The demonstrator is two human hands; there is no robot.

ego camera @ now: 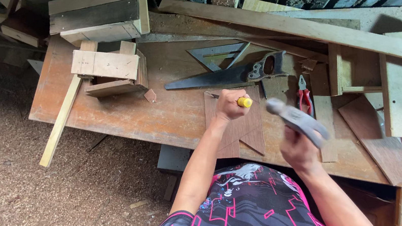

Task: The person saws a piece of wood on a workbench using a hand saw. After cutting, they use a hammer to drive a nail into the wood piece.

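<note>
Our right hand point(298, 151) grips a raised hammer point(298, 120); our left hand point(229, 105) clenches a yellow-handled chisel point(244, 102) over the thin plywood piece point(244, 128) on the tabletop point(124, 114). Notches look partly cut, chiselling seems unfinished. Beyond lie pliers point(304, 98) and handsaw point(227, 75).

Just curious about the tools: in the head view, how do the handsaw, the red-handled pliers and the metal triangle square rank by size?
1. Handsaw, clearly the longest.
2. Triangle square.
3. Red-handled pliers, the smallest.
</note>
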